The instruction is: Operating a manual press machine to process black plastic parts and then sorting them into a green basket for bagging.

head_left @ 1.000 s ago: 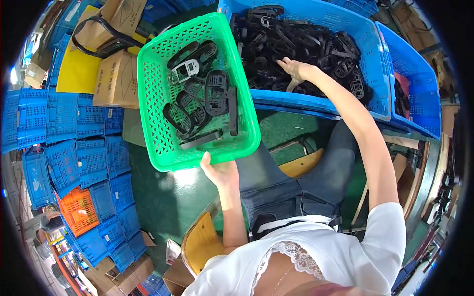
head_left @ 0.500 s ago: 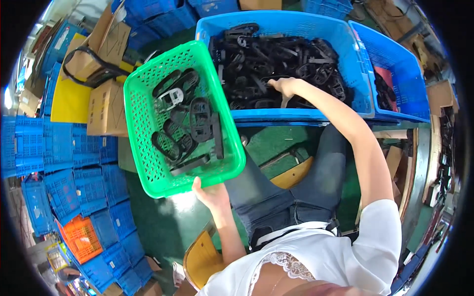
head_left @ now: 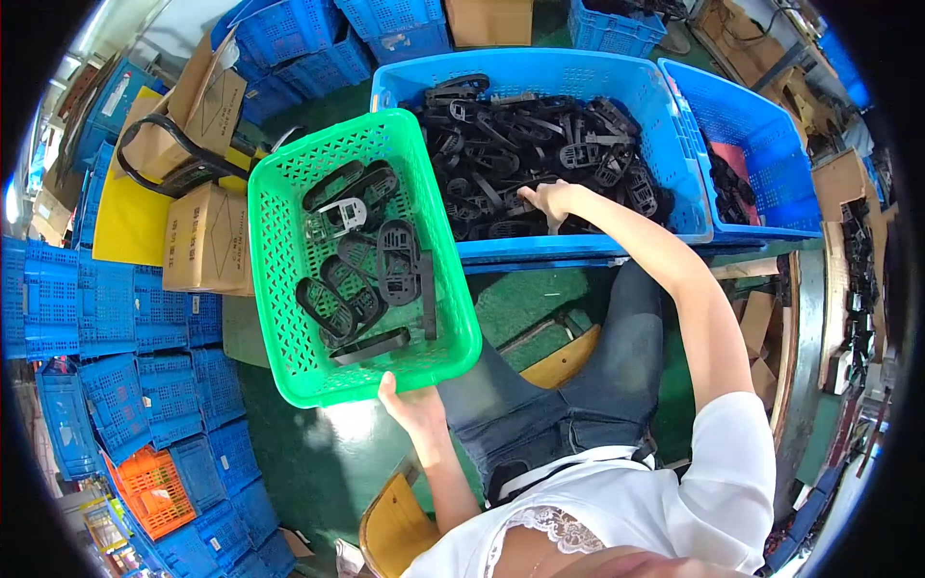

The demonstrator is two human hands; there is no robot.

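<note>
Blue bin (head_left: 540, 64): holds the larger share, black parts (head_left: 515, 127) in a deep pile.
Green basket (head_left: 266, 299): only several parts are inside.
Left hand (head_left: 414, 408): holds the basket's near rim.
Right hand (head_left: 551, 199): at the pile; its grip I cannot tell.
Pale grey part (head_left: 344, 215): in the basket.

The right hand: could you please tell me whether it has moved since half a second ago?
No, not noticeably: against the large blue crate, the right hand still sits just inside the near side, over black pieces.
</note>
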